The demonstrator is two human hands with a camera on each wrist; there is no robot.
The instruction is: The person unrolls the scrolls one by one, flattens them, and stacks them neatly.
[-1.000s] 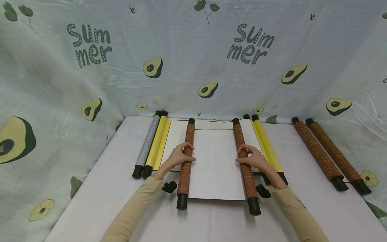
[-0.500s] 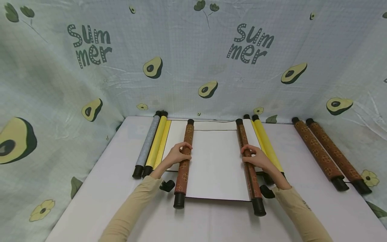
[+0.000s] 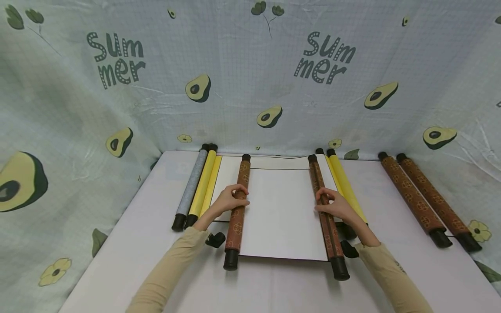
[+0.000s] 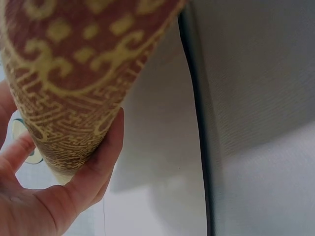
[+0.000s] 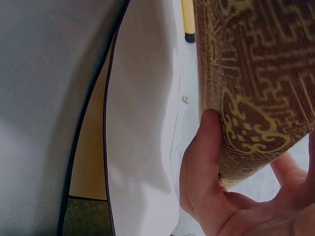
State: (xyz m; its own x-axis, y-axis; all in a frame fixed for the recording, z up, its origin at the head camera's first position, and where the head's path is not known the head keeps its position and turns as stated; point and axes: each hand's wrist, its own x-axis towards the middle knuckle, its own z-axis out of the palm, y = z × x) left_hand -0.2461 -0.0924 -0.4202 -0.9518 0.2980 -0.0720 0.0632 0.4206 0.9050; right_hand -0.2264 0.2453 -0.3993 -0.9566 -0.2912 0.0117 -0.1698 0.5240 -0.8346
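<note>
Pale cloth (image 3: 235,52) printed with avocados, flowers and the word "summer" stands behind and to both sides of a white worktop (image 3: 293,291). At far left of the layout lies a grey roll (image 3: 192,184) with black ends, and just beside it a yellow roll (image 3: 202,184), also black-ended, with a yellow strip (image 3: 211,187) along its right side. Next is the left hand (image 3: 227,200), its beige sleeve (image 3: 168,269) reaching in from below; thumb and fingers curl across the left brown roll (image 3: 236,228) near mid-length, and the left wrist view shows them bent round its gold-patterned surface. A white sheet (image 3: 282,208) spans from this roll to the right brown roll (image 3: 329,232), its near edge dark. The right hand (image 3: 336,206) grips that second roll in like manner, thumb and fingers on opposite sides of it, confirmed in the right wrist view. Both gripped rolls carry black end caps and point away from the person; whether they touch what lies beneath cannot be told. Right of this hand is another yellow roll (image 3: 347,188), slanting. Well apart, toward the right side, two further brown rolls lie near each other: an inner roll (image 3: 411,195) and an outer roll (image 3: 433,195), both black-capped.
</note>
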